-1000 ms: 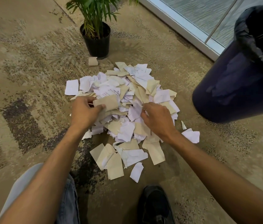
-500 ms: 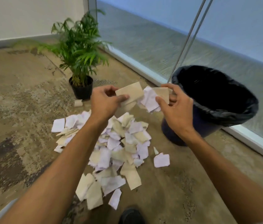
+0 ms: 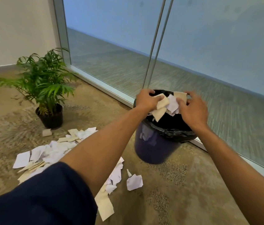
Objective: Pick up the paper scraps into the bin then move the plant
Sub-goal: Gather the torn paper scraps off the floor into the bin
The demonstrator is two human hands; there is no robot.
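Carpeted floor (image 3: pixel 184 200), hands' scraps (image 3: pixel 165 105) over bin (image 3: pixel 154 146)

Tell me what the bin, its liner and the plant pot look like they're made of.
Bin: probably plastic, smooth dark blue with a soft sheen. Liner: thin black plastic film, glossy and wrinkled over the rim. Plant pot: black, likely plastic, matte; too small to be sure.

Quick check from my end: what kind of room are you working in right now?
Probably an office or commercial interior: frosted glass partition in metal framing, low-pile patterned carpet, a lined bin and a potted plant in the corner.
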